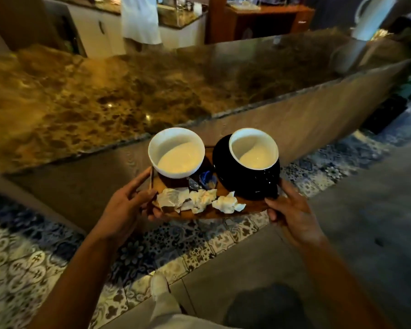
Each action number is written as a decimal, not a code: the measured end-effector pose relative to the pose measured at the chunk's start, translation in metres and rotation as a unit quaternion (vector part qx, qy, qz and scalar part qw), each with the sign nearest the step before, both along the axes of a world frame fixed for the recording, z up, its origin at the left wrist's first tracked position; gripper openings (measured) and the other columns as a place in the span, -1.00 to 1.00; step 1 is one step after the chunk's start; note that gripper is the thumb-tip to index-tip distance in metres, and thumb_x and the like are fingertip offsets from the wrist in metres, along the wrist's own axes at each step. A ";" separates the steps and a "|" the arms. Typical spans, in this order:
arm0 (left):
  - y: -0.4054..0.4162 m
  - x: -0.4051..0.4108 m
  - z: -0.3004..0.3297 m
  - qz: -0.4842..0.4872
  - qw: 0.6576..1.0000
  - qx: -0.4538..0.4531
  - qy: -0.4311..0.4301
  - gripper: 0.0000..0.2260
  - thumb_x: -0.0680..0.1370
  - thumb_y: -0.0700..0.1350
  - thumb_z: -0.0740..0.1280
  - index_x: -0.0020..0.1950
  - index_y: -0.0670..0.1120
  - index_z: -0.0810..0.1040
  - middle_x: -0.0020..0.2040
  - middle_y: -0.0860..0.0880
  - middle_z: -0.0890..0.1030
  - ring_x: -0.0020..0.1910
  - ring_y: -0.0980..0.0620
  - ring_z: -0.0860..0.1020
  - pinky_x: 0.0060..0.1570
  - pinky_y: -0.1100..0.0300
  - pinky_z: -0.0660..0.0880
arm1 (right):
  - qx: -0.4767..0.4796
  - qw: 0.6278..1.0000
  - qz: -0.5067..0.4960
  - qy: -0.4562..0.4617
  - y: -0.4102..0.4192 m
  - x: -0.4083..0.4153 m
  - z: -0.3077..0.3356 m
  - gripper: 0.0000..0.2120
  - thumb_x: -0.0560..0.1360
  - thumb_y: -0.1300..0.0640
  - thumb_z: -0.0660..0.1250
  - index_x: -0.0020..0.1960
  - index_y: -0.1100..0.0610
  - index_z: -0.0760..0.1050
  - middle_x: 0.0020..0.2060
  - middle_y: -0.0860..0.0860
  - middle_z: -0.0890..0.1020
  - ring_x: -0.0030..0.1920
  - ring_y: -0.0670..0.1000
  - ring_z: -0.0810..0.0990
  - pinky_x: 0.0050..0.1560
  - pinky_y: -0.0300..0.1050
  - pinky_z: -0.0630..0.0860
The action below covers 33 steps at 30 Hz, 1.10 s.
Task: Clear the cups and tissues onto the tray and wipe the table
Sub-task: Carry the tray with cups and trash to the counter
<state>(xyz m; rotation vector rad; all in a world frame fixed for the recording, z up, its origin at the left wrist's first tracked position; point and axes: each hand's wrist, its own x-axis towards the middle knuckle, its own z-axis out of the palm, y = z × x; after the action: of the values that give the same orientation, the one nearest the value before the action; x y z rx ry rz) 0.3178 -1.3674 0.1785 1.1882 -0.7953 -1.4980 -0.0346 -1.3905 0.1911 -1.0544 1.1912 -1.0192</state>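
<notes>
I'm carrying the wooden tray (252, 206) in the air, short of the marble counter (105, 96), my left hand (126, 210) and right hand (292, 214) each gripping an end. It holds a white cup (176, 151), a black cup (249, 172), three crumpled tissues (203, 200) and small wrappers (203, 181); both cups look empty. Clearing seems done, so next I'd set it down level and wipe.

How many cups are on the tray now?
2. A white cup stands at the tray's left, a black cup with white inside at its right. None seems hidden.
</notes>
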 end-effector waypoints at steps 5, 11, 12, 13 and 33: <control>-0.058 0.079 0.009 0.018 1.000 0.005 -0.021 -0.04 0.24 -0.01 0.60 0.59 -0.01 0.31 -0.18 -0.25 0.68 -0.36 -0.10 0.64 -0.44 0.16 0.53 | 0.026 0.999 0.019 -0.044 -0.070 0.076 -0.004 -0.06 0.08 -0.18 0.71 0.40 -0.10 0.45 -0.46 0.09 0.53 -0.49 -0.04 0.50 -0.53 -0.19 0.39; -0.124 0.167 0.023 0.026 0.999 -0.022 -0.041 0.05 0.12 0.15 0.70 0.54 0.07 0.32 -0.23 -0.20 0.68 -0.35 -0.10 0.67 -0.43 0.17 0.56 | 0.029 0.998 0.030 -0.057 -0.148 0.162 0.006 0.00 0.23 0.01 0.63 0.56 -0.07 0.23 -0.48 0.07 0.52 -0.49 -0.08 0.49 -0.52 -0.24 0.41; -0.132 0.178 0.021 0.032 0.999 -0.020 -0.039 0.02 0.14 0.13 0.70 0.53 0.08 0.33 -0.25 -0.21 0.67 -0.35 -0.09 0.67 -0.43 0.18 0.56 | 0.029 0.997 0.037 -0.055 -0.159 0.173 0.008 -0.01 0.25 -0.01 0.63 0.56 -0.07 0.23 -0.47 0.07 0.52 -0.48 -0.07 0.50 -0.51 -0.23 0.42; -0.138 0.188 0.022 0.038 0.998 -0.015 -0.037 -0.03 0.16 0.10 0.68 0.51 0.09 0.36 -0.27 -0.22 0.66 -0.36 -0.09 0.66 -0.43 0.18 0.56 | 0.031 0.997 0.042 -0.053 -0.172 0.183 0.008 -0.10 0.36 0.07 0.57 0.59 -0.03 0.21 -0.48 0.07 0.52 -0.48 -0.08 0.50 -0.52 -0.23 0.42; -0.254 0.335 0.011 0.153 0.987 -0.021 -0.037 -0.36 0.46 -0.20 0.40 0.54 0.04 0.36 -0.22 -0.25 0.65 -0.39 -0.08 0.62 -0.45 0.20 0.52 | 0.040 0.993 0.099 -0.049 -0.355 0.352 0.007 -0.30 0.56 0.43 0.29 0.62 0.08 0.18 -0.45 0.05 0.54 -0.48 -0.07 0.51 -0.54 -0.22 0.42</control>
<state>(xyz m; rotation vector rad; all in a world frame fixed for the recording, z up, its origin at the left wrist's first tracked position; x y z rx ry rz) 0.6525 -1.6212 0.1891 1.2768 -0.6571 -1.1850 0.3170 -1.7453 0.1979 -1.0266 1.0176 -0.8518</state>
